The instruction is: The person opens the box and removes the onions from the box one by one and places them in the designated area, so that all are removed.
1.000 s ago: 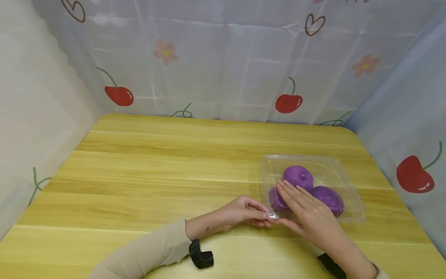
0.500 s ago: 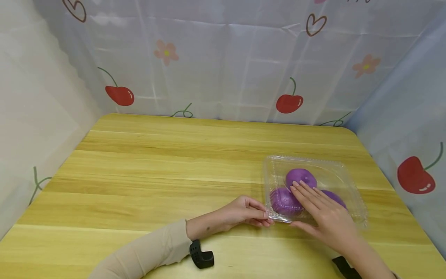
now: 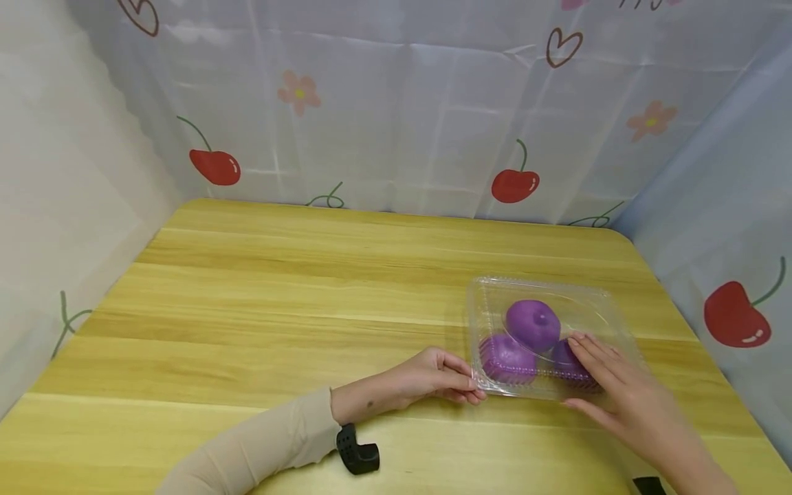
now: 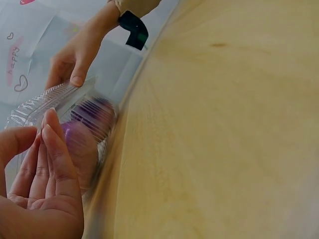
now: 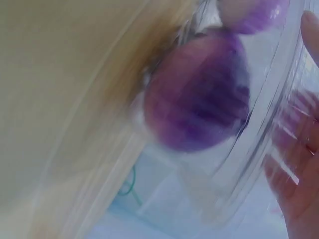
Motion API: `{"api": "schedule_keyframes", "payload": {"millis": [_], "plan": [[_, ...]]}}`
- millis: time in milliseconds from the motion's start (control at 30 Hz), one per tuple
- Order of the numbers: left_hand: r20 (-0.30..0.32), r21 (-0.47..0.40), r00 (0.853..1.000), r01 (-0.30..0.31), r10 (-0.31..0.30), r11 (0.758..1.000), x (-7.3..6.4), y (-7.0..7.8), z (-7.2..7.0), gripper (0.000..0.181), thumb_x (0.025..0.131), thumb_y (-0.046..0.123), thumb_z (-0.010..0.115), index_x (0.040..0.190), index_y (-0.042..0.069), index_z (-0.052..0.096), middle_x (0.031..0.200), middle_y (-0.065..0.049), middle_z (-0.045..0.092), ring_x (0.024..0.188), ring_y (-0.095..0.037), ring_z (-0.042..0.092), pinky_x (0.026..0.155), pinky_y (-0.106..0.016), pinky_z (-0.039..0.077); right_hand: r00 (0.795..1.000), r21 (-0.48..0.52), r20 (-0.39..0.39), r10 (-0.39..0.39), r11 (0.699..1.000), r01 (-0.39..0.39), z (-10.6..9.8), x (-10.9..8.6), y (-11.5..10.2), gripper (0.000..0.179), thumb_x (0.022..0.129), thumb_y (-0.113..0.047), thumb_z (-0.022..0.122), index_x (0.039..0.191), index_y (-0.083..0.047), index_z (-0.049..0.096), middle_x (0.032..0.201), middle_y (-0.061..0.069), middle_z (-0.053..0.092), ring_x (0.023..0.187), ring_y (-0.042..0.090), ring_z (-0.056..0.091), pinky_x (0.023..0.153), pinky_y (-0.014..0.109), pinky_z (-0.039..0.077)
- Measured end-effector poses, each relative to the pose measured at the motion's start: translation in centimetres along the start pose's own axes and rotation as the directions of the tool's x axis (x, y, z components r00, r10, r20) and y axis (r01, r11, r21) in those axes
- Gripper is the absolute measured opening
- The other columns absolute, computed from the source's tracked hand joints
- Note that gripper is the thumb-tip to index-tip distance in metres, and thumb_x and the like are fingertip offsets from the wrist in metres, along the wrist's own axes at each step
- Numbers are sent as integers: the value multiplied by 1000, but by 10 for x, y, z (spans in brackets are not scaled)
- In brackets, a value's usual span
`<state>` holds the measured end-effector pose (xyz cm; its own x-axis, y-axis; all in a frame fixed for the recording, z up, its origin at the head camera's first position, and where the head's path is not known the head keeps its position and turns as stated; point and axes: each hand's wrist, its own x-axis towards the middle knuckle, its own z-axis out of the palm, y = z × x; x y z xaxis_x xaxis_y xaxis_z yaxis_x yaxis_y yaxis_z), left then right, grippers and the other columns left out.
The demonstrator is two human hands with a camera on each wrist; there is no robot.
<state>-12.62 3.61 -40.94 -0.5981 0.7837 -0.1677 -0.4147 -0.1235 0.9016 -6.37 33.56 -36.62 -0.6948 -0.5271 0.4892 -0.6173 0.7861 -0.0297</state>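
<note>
A clear plastic clamshell box (image 3: 588, 302) lies on the table's right side with its lid down. Through the plastic I see three round purple things: one with a small nub (image 3: 533, 326), one at the near left (image 3: 507, 359) and one at the near right (image 3: 566, 359), partly hidden by fingers. My left hand (image 3: 433, 378) pinches the box's near left corner between thumb and fingers, as the left wrist view also shows. My right hand (image 3: 625, 392) rests its straight fingers on the lid over the near right purple thing, thumb spread by the front rim.
The yellow wood-grain table (image 3: 278, 295) extends to the left of the box. A pale curtain (image 3: 383, 124) printed with cherries, flowers and hearts stands behind it and at both sides. A black wrist mount (image 3: 357, 450) sits on the left wrist.
My right hand has slid rightward across the lid, uncovering the near left purple thing. The box has shifted and turned slightly. My left hand has stayed at its corner.
</note>
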Motion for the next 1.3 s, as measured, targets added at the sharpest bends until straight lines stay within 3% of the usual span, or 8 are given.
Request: {"api": "schedule_keyframes", "payload": {"millis": [333, 500, 667, 867, 1067, 1200, 1300], "plan": [[-6, 9, 1000, 2, -2, 1000, -1, 0, -1, 22, 90, -4, 57, 106, -18, 58, 95, -23, 66, 81, -17, 67, 76, -28, 53, 993, -13, -14, 120, 993, -120, -12, -29, 13, 78, 87, -63, 46, 135, -1, 49, 137, 16, 45, 133, 20, 29, 108, 23, 15], [-13, 20, 1000, -4, 4, 1000, -2, 2, -2, 22, 90, -2, 58, 107, -17, 59, 94, -23, 66, 78, -16, 67, 74, -28, 53, 976, 29, 12, 216, 976, -216, -17, -39, 15, 67, 87, -41, 64, 141, -9, 42, 144, 10, 38, 135, 14, 24, 105, 15, 11], [-9, 100, 1000, -8, 9, 995, -4, 10, -8, 23, 90, 0, 58, 108, -14, 61, 94, -22, 67, 83, -21, 67, 78, -34, 52, 961, 35, 10, 277, 960, -277, -18, -41, 14, 64, 85, -21, 70, 141, -10, 43, 144, 9, 38, 133, 6, 24, 102, 10, 12], [29, 174, 999, -23, 18, 985, -7, 19, -16, 21, 90, -2, 58, 107, -14, 62, 94, -21, 67, 85, -25, 67, 80, -37, 52, 934, 79, 18, 357, 931, -358, -19, -46, 12, 60, 89, -8, 64, 144, -12, 39, 147, 5, 33, 127, -7, 20, 98, 5, 10], [68, 260, 998, -30, 13, 965, -15, 34, -20, 18, 91, -2, 57, 104, -13, 64, 92, -18, 68, 82, -24, 67, 80, -41, 52, 921, 114, -14, 389, 916, -385, -19, -49, 11, 60, 88, -2, 63, 143, -11, 40, 146, 1, 34, 127, -9, 21, 96, 3, 12], [97, 318, 994, -84, 56, 944, -16, 47, -14, 17, 91, -1, 57, 101, -13, 65, 89, -16, 69, 81, -25, 67, 80, -43, 51, 896, 149, -52, 442, 890, -430, -17, -52, 11, 57, 90, -1, 60, 142, -12, 42, 141, -12, 36, 123, -13, 24, 96, 4, 14], [137, 319, 981, -173, 135, 932, -13, 58, -6, 18, 92, -1, 57, 103, -14, 64, 91, -16, 69, 83, -26, 67, 81, -46, 50, 852, 185, -52, 521, 844, -504, -16, -54, 11, 52, 93, -4, 57, 142, -13, 42, 130, -29, 38, 113, -20, 30, 91, 1, 21]]}}
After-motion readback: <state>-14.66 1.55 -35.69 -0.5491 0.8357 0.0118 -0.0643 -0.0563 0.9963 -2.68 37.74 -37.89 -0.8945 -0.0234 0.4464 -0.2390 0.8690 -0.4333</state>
